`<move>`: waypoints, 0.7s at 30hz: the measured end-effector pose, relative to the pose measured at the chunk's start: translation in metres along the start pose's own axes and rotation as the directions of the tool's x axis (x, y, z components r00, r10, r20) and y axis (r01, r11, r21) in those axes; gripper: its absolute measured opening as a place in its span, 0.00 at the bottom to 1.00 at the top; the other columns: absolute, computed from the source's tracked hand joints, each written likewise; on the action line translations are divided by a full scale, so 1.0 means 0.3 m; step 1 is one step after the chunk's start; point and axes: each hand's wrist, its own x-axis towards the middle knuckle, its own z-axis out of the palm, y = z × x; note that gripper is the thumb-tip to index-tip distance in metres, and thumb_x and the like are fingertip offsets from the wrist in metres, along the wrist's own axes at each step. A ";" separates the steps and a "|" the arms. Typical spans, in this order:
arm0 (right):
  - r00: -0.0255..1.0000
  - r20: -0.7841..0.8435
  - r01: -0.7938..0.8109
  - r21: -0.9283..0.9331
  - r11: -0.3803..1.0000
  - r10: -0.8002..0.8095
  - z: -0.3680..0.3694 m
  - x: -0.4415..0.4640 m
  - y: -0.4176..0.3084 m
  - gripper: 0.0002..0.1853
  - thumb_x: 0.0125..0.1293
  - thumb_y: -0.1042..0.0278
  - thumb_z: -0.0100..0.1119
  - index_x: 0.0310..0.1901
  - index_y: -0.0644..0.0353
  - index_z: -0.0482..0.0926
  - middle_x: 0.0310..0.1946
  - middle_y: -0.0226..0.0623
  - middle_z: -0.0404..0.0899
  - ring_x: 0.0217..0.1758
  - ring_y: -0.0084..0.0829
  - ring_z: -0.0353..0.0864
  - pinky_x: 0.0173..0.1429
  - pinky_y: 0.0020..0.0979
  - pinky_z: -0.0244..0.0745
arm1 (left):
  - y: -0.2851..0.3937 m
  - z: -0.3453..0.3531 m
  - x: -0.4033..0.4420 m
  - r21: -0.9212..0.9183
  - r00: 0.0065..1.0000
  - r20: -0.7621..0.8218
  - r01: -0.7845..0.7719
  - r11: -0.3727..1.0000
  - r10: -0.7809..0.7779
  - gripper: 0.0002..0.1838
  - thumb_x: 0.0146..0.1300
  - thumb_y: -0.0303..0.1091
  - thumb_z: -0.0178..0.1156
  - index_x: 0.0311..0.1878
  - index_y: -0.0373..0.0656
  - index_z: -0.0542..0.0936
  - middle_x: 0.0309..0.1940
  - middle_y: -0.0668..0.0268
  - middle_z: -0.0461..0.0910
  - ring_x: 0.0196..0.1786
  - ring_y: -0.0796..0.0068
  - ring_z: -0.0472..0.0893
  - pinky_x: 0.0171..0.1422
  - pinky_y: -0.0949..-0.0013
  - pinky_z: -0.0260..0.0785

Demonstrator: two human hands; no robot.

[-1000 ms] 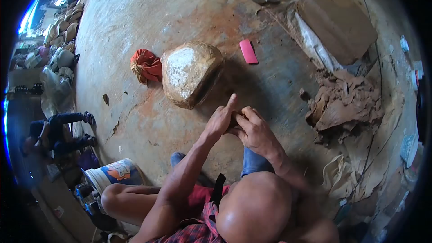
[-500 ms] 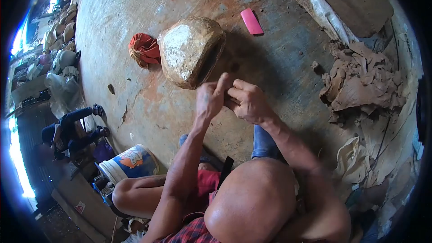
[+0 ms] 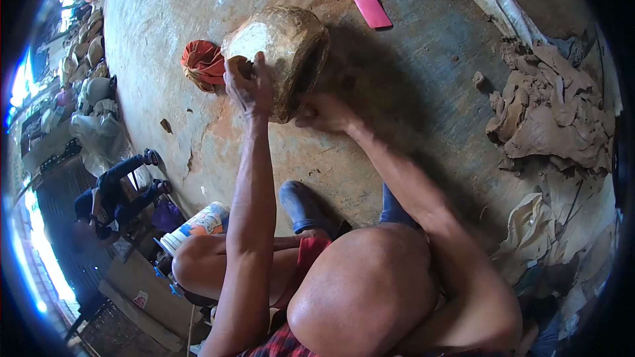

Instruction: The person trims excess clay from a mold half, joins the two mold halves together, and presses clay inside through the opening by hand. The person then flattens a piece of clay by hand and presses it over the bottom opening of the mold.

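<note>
A person crouches over a rounded, hollow-looking form (image 3: 284, 36) on a bare floor (image 3: 410, 132), both hands at its near side. The left hand (image 3: 251, 89) has its thumb and fingers set wide apart against the pale face; a dark patch shows between them, and whether it is a held piece or shadow cannot be told. The right hand (image 3: 327, 114) bends its fingers at the low edge, by the dark opening, their hold hidden.

The risk appears to lie in the form's curved underside: an uneven push from one hand could roll it into the red cloth bundle (image 3: 204, 63) at its left. A poor hold at the low edge might let the form drop onto the right fingers, or chip the rim if it is brittle.

The opening is in shadow and shows no contents. The gathered bundle hides whatever it may wrap. A printed bucket (image 3: 202, 223) stands partly behind the person's knee (image 3: 198, 261), its inside out of view. A purple bag (image 3: 170, 215) nearby likewise conceals its contents.
</note>
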 end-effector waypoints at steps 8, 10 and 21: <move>0.969 0.240 -0.089 0.135 0.987 0.054 0.013 0.036 0.014 0.31 0.55 0.59 0.84 0.59 0.65 0.86 0.51 0.48 0.91 0.56 0.43 0.90 0.65 0.43 0.81 | 0.033 0.003 -0.005 0.021 0.999 0.029 0.043 0.999 -0.043 0.18 0.67 0.40 0.76 0.50 0.41 0.81 0.32 0.63 0.80 0.36 0.64 0.78 0.45 0.56 0.71; 0.973 0.203 0.112 0.006 0.994 -0.111 0.019 0.050 0.033 0.30 0.55 0.58 0.84 0.58 0.63 0.87 0.52 0.47 0.91 0.54 0.44 0.91 0.63 0.43 0.83 | 0.030 0.002 -0.008 0.050 0.999 0.034 0.020 0.999 -0.022 0.17 0.67 0.39 0.76 0.50 0.41 0.81 0.31 0.63 0.80 0.36 0.64 0.78 0.45 0.57 0.71; 0.953 0.274 -0.148 0.034 0.988 0.134 -0.024 0.055 -0.042 0.32 0.55 0.57 0.85 0.61 0.58 0.86 0.41 0.41 0.89 0.40 0.29 0.86 0.41 0.35 0.83 | 0.016 -0.005 -0.006 0.088 0.998 0.056 -0.019 0.996 0.014 0.16 0.66 0.39 0.77 0.47 0.41 0.83 0.31 0.62 0.81 0.38 0.62 0.79 0.46 0.56 0.71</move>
